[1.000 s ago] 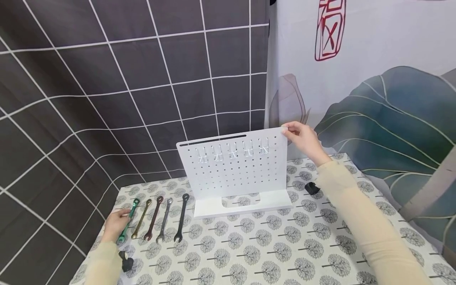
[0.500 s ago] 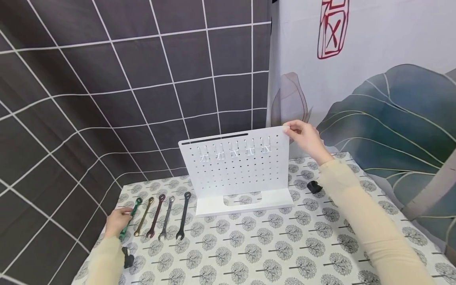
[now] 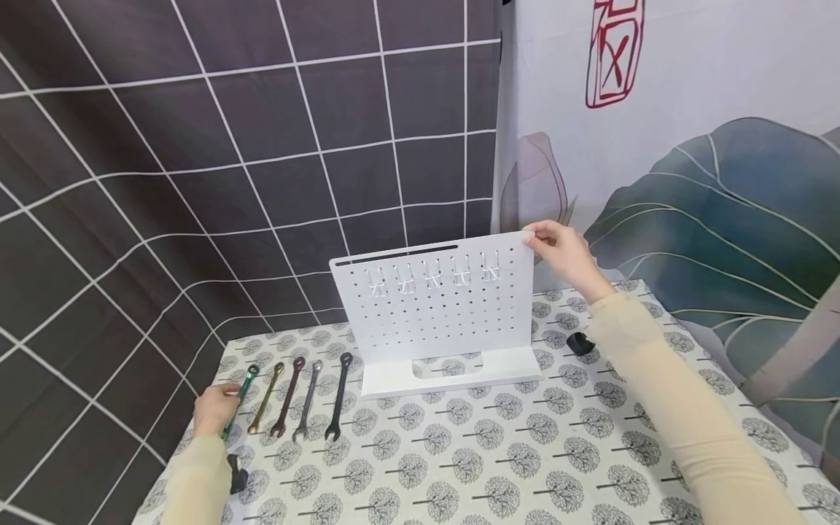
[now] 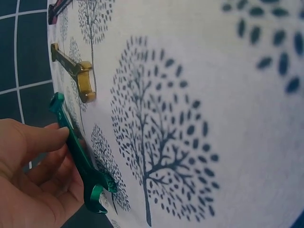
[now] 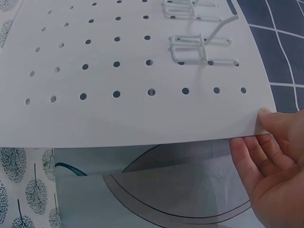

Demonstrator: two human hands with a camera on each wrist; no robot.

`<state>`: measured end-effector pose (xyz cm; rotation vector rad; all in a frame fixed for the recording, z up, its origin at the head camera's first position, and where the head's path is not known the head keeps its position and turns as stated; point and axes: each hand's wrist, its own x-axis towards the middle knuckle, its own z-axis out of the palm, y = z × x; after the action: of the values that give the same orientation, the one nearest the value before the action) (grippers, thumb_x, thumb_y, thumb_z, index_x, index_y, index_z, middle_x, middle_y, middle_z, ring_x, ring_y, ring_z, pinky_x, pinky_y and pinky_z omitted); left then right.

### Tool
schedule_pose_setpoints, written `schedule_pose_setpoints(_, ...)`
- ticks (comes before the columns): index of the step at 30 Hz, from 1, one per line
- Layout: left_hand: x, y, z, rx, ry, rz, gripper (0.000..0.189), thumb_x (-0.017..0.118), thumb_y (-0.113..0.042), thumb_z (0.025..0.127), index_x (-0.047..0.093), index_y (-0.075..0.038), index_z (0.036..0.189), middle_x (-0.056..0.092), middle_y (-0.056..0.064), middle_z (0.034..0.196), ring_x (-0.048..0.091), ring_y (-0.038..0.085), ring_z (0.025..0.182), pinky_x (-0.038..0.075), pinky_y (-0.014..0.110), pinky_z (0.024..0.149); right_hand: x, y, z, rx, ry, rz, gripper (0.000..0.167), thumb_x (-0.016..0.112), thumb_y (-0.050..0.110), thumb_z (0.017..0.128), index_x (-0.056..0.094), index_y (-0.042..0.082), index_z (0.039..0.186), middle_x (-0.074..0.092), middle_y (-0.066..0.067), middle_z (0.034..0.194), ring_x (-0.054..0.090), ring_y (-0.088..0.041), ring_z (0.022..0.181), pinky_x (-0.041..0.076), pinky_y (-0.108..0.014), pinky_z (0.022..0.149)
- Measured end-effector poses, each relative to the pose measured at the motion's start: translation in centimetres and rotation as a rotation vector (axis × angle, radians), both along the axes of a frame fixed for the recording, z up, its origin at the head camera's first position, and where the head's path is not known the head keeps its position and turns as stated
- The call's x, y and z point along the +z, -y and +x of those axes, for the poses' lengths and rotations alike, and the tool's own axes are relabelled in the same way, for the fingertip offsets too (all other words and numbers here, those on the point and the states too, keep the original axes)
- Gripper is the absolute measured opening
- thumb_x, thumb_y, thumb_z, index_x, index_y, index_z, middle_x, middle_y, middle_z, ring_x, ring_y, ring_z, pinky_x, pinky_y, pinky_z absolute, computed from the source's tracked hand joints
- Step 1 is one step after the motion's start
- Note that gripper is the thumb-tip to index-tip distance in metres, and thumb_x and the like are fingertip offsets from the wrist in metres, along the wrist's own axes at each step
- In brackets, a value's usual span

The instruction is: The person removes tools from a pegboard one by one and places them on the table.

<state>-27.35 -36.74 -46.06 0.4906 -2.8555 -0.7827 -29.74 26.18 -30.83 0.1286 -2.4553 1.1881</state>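
Observation:
My left hand point(image 3: 215, 412) is at the left of the table and pinches a green combination wrench point(image 4: 80, 154) between thumb and fingers. The hand covers its lower part in the head view; the left wrist view shows its open end. To its right lie a gold wrench point(image 3: 265, 399), a dark red wrench point(image 3: 287, 399), a silver wrench point(image 3: 307, 402) and a black wrench point(image 3: 338, 397). With thumb and fingers, my right hand point(image 3: 566, 257) grips the top right corner of a white pegboard point(image 3: 440, 313), which stands upright on its base.
Several wire hooks point(image 5: 199, 50) sit in a row near the pegboard's top. Black objects lie near each forearm, one at right point(image 3: 580, 343) and one at left point(image 3: 238, 474). A dark grid-patterned curtain point(image 3: 262, 146) hangs behind the tree-print tablecloth point(image 3: 459, 467).
The head view has shifted slightly. My left hand has closed further around the green wrench, whose open end is now hidden behind it. My right hand keeps its grip on the pegboard corner.

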Motion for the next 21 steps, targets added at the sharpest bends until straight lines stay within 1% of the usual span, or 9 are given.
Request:
schedule_pose_setpoints(5, -0.15, 0.2, 0.04, 0.002, -0.009, -0.027, 0.04, 0.051, 0.002, 0.083, 0.062, 0.013, 0.12, 0.066, 0.033, 0.104, 0.063, 0.047, 0.092, 0.053, 0.054, 0.078, -0.02, 0.02, 0.05, 0.005, -0.003, 0.01, 0.038, 0.059, 0.031, 0.103, 0.063, 0.003, 0.129, 0.069, -0.02, 0.12, 0.068, -0.037, 0.099, 0.05, -0.045, 0.089)
schedule_pose_setpoints(11, -0.03, 0.33, 0.04, 0.001, -0.013, -0.044, 0.04, 0.052, 0.002, 0.081, 0.064, 0.012, 0.118, 0.067, 0.032, 0.103, 0.062, 0.05, 0.095, 0.051, 0.058, 0.081, 0.04, 0.11, 0.14, -0.001, -0.003, 0.016, 0.037, 0.06, 0.03, 0.103, 0.063, 0.003, 0.128, 0.069, -0.02, 0.119, 0.068, -0.038, 0.099, 0.05, -0.04, 0.085)
schedule_pose_setpoints(18, -0.26, 0.61, -0.09, 0.002, -0.02, -0.043, 0.035, 0.055, 0.0, 0.081, 0.066, 0.01, 0.113, 0.063, 0.035, 0.116, 0.057, 0.055, 0.106, 0.05, 0.061, 0.085, 0.19, 0.13, 0.12, -0.006, -0.005, 0.019, 0.036, 0.06, 0.03, 0.103, 0.063, 0.003, 0.127, 0.069, -0.021, 0.117, 0.067, -0.039, 0.098, 0.05, -0.037, 0.082)
schedule_pose_setpoints(21, -0.2, 0.6, -0.06, 0.005, -0.021, -0.04, 0.035, 0.056, 0.0, 0.081, 0.066, 0.01, 0.113, 0.064, 0.034, 0.113, 0.058, 0.054, 0.104, 0.049, 0.06, 0.085, 0.16, 0.14, 0.02, -0.008, -0.005, 0.021, 0.036, 0.06, 0.029, 0.103, 0.063, 0.003, 0.127, 0.07, -0.021, 0.116, 0.067, -0.039, 0.099, 0.05, -0.034, 0.08)
